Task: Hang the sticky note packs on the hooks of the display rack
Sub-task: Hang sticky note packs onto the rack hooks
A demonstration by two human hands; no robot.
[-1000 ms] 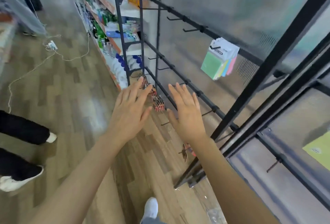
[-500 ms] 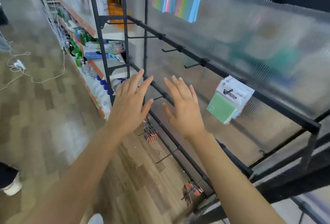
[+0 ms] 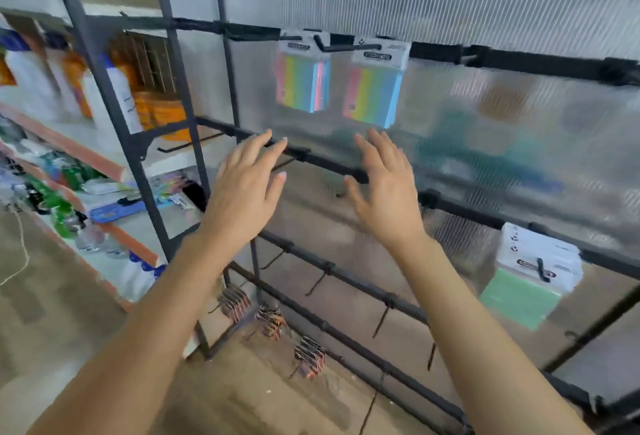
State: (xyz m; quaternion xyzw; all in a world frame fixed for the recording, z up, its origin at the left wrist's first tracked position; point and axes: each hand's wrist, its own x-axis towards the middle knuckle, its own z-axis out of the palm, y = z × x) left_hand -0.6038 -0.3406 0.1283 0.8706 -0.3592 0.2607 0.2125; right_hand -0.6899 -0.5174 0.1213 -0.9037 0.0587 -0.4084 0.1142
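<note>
The black display rack (image 3: 519,62) holds rainbow packs (image 3: 303,83) on its top rail, green packs (image 3: 523,292) lower right.

Display rack (image 3: 346,171): black bars and hooks against a translucent ribbed grey-white back panel (image 3: 450,1). Two sticky note packs on the top bar, left pack (image 3: 302,83) and right pack (image 3: 373,90), each show vertical stripes of pink, yellow, green and blue under a white header card with a black label. Lower-right sticky note pack (image 3: 523,292): plain green pad, white header; floor (image 3: 52,313): brown-grey wood-grain pattern.
</note>
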